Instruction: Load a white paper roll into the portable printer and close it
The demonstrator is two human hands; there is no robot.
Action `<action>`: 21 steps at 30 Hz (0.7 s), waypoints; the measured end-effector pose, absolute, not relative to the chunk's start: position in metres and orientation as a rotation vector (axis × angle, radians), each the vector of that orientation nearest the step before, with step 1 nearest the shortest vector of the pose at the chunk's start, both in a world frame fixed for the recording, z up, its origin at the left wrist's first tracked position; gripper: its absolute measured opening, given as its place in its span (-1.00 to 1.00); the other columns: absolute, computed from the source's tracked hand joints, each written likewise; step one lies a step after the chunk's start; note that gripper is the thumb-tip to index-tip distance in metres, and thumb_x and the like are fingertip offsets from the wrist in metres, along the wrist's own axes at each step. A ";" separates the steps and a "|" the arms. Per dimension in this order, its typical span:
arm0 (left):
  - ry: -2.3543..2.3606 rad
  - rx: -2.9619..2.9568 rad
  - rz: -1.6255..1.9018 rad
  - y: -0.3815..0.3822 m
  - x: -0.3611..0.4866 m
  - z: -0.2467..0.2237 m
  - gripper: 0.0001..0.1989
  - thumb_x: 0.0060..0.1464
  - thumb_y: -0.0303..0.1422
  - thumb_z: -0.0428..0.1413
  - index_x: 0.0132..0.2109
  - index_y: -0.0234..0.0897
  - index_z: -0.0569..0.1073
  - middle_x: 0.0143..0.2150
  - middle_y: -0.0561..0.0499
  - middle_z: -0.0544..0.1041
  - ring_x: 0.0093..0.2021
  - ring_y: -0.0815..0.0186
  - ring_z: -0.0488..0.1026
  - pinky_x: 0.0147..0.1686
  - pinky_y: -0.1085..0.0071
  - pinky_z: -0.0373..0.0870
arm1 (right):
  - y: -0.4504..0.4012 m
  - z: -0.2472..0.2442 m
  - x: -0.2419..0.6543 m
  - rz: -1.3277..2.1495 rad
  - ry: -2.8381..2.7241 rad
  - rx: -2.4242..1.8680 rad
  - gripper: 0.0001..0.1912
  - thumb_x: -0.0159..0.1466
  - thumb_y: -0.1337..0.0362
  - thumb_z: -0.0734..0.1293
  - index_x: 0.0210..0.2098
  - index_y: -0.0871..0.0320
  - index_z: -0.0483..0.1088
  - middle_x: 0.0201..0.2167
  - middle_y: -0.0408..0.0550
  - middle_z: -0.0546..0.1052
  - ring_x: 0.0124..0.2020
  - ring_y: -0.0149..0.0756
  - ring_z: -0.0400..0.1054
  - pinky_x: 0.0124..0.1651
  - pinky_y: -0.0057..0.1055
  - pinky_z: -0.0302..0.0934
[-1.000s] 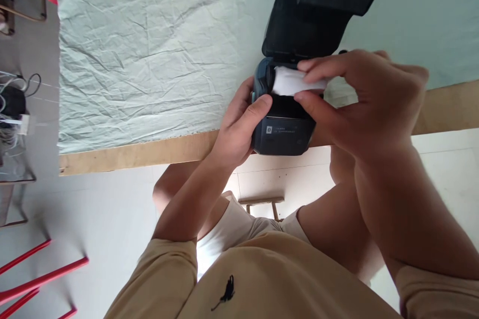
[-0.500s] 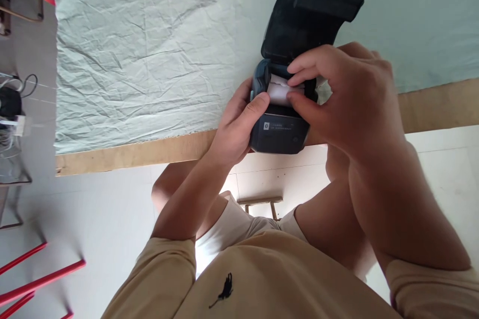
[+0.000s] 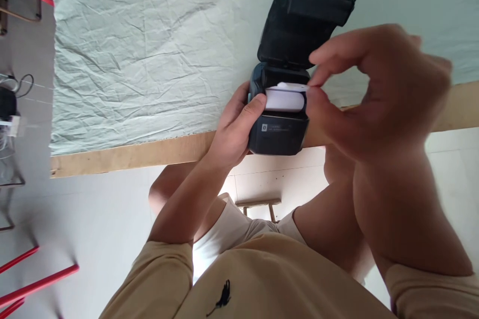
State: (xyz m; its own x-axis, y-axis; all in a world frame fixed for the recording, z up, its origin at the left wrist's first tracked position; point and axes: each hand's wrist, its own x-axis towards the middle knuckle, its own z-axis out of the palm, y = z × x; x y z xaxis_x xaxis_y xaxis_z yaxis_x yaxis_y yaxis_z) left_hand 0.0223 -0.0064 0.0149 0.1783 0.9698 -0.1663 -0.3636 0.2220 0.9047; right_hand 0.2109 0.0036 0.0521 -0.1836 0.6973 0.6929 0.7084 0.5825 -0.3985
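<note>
A black handheld printer (image 3: 279, 134) sits over the table's near edge, its hinged lid (image 3: 305, 22) swung open away from me. Inside the compartment lies a white paper roll (image 3: 285, 100). My left hand (image 3: 237, 127) is wrapped round the printer's left side, its thumb resting by the roll's left end. At the right side of the compartment my right hand (image 3: 374, 89) pinches the loose end of the paper (image 3: 294, 86) between thumb and fingers. That hand is slightly blurred.
A wrinkled pale green cloth (image 3: 149, 50) covers the table, whose wooden edge (image 3: 130, 158) faces me. Red bars (image 3: 41, 284) stand at lower left, cables and a black object (image 3: 7, 102) at far left. A small wooden stool (image 3: 260, 203) is below the table edge.
My right hand has moved right, away from the roll, drawing the paper's end toward the right. The roll shows more fully. The lid has shifted slightly left and down in view.
</note>
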 end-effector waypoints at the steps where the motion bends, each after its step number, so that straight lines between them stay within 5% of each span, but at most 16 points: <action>1: 0.888 0.854 1.117 -0.006 0.021 0.014 -0.61 0.40 0.06 0.27 0.05 -0.14 0.62 -0.20 0.00 0.68 -0.15 0.17 0.73 -0.25 0.30 0.66 | 0.001 0.055 0.211 -0.013 -1.929 -1.078 -0.74 0.25 0.39 0.39 -0.12 -0.08 0.52 -0.34 -0.30 0.71 -0.24 -0.11 0.67 -0.13 -0.10 0.35; 6: 0.871 0.953 1.110 -0.002 0.015 0.004 -0.55 0.28 0.06 0.38 0.10 -0.12 0.59 -0.11 -0.02 0.65 -0.13 0.16 0.70 -0.17 0.24 0.64 | -0.008 0.056 0.209 0.145 -2.142 -0.966 -0.70 0.31 0.53 0.36 -0.16 -0.06 0.45 -0.40 -0.35 0.65 -0.20 -0.23 0.68 -0.06 -0.15 0.34; 10: 0.885 1.022 1.111 0.005 0.011 -0.010 -0.04 -0.04 0.05 0.58 0.42 0.08 0.36 0.11 -0.02 0.65 0.23 -0.03 0.70 0.11 0.12 0.69 | -0.001 0.047 0.214 0.121 -1.941 -0.946 -0.87 0.34 0.36 0.43 -0.22 -0.05 0.51 -0.37 -0.24 0.65 -0.17 -0.15 0.66 -0.01 -0.11 0.42; 12: 0.865 1.051 1.122 0.006 0.011 -0.013 0.06 -0.07 0.08 0.59 0.47 0.10 0.30 0.19 -0.05 0.64 0.34 -0.10 0.66 0.17 0.08 0.69 | 0.006 0.044 0.219 0.005 -1.756 -1.012 -0.91 0.38 0.19 0.42 -0.13 -0.05 0.57 -0.19 -0.11 0.69 -0.13 -0.12 0.64 -0.05 -0.11 0.47; 17: 0.913 1.042 1.111 -0.004 0.012 -0.004 -0.06 0.08 0.04 0.52 0.50 0.07 0.33 0.31 -0.10 0.63 0.42 -0.12 0.62 0.28 0.04 0.68 | 0.017 0.043 0.224 0.147 -1.751 -1.173 -0.48 0.42 0.04 0.36 0.35 -0.12 0.43 0.41 -0.01 0.55 0.37 0.02 0.57 -0.06 -0.14 0.54; 19: 0.910 1.022 1.134 -0.007 0.012 -0.002 -0.12 0.12 0.00 0.50 0.48 0.06 0.35 0.31 -0.07 0.63 0.39 -0.07 0.63 0.29 0.07 0.67 | 0.014 0.044 0.222 0.240 -1.631 -1.116 -0.58 0.42 0.10 0.36 0.25 -0.14 0.50 0.35 -0.05 0.57 0.24 -0.03 0.63 -0.14 -0.16 0.50; 21: 0.895 1.017 1.147 -0.008 0.011 -0.002 -0.16 0.15 -0.04 0.49 0.48 0.07 0.36 0.31 -0.02 0.63 0.36 0.01 0.65 0.33 0.11 0.65 | 0.009 0.043 0.217 0.295 -1.440 -1.054 -0.81 0.42 0.15 0.37 -0.01 -0.11 0.58 0.06 -0.07 0.64 -0.15 -0.15 0.62 -0.26 -0.14 0.42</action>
